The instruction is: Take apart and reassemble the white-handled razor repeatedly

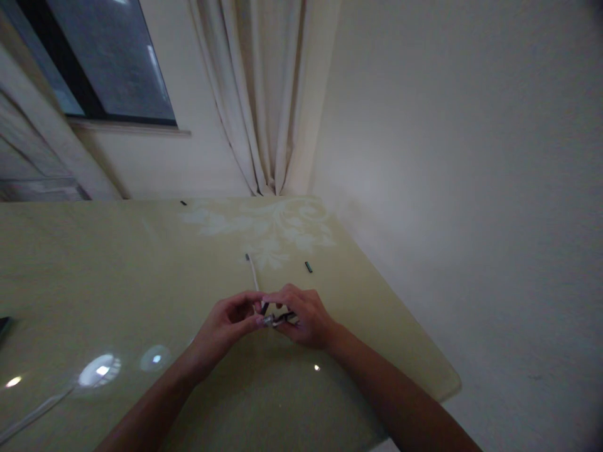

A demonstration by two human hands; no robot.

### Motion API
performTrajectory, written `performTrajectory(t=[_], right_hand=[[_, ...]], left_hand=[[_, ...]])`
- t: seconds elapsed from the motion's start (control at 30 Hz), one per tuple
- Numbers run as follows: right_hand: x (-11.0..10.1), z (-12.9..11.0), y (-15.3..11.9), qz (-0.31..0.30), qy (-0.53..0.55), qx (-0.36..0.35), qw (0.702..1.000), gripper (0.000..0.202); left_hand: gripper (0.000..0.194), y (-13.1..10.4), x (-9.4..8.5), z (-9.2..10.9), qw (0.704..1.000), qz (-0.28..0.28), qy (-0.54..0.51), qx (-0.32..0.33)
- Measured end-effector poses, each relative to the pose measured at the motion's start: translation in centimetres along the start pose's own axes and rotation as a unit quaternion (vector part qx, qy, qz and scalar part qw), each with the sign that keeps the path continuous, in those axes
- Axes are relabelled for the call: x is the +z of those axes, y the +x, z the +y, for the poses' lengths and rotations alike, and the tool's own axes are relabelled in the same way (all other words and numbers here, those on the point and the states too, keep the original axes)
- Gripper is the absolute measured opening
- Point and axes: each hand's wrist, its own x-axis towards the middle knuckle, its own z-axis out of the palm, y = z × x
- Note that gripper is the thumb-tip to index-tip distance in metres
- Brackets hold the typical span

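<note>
My left hand (233,319) is closed in a pinch, its fingertips on the shiny, metallic-looking end of a small dark piece (284,317). From the other side my right hand (308,317) curls its fingers around the dark part of the same piece. Both sets of fingertips meet just above the table and hide much of what they hold. A thin white cable (254,274) with a dark tip runs away from the fingers along the tabletop; whether it joins the held piece cannot be seen. Beyond my right hand lies a small black strip (308,267).
The glossy yellowish table (377,326) has a rounded corner at right, beside the wall. A tiny dark piece (183,203) lies near its far edge. Another white cable (38,411) crosses the lower left, and a dark object (4,326) shows at the left border. Curtains hang behind.
</note>
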Motion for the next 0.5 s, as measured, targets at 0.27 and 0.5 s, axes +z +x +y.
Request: performTrajectory(t=[0.27,0.5], right_hand=[[0.13,-0.55,0.18,0.045,0.210,0.179,0.960,0.018],[-0.07,-0.54,0.33,0.039,0.167,0.119,0.978,0.014]], left_hand=[[0.049,0.02,-0.94,-0.56,0.998,0.051,-0.004,0.023],[0.048,0.00,-1.03,-0.59,0.997,0.066,-0.007,0.039]])
